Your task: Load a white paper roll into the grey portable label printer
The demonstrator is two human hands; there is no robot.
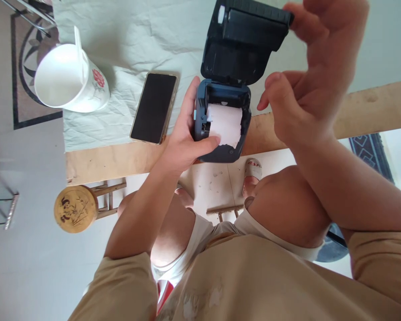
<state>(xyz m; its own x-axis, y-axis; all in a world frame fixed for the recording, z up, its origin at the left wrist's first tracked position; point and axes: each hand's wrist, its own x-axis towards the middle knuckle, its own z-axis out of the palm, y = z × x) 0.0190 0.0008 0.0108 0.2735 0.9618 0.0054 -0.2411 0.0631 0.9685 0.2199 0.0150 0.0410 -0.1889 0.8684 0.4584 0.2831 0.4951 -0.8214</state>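
I hold a small label printer (217, 154) in my left hand (182, 140), right over the near wooden edge (102, 162) of the table, just to the right of the phone. My left fingers wrap around its side, and my left thumb (207, 146) reaches over the front and rests on the paper. The printer is dark blue, and its black lid (235, 60) stands wide open, tipped away from me. A white paper roll (225, 122) sits inside, and its loose end looks torn and bumpy. On the front, near the corner, I can see a little round power mark (231, 152). There is a tiny white mark (224, 103) inside too, but it is too small to make out. My right hand (310, 84) is up by the lid, with its fingers spread. One fingertip touches the lid's far right corner, and my right thumb is away from it. On the pale green cloth (127, 33) lies a phone (154, 108) with a dark screen. Farther left is a white tub (90, 96) with a red flower on it and a white stick (77, 47) poking out. Below the table, a round wooden stool (90, 203) has black pandas and bamboo on its seat.
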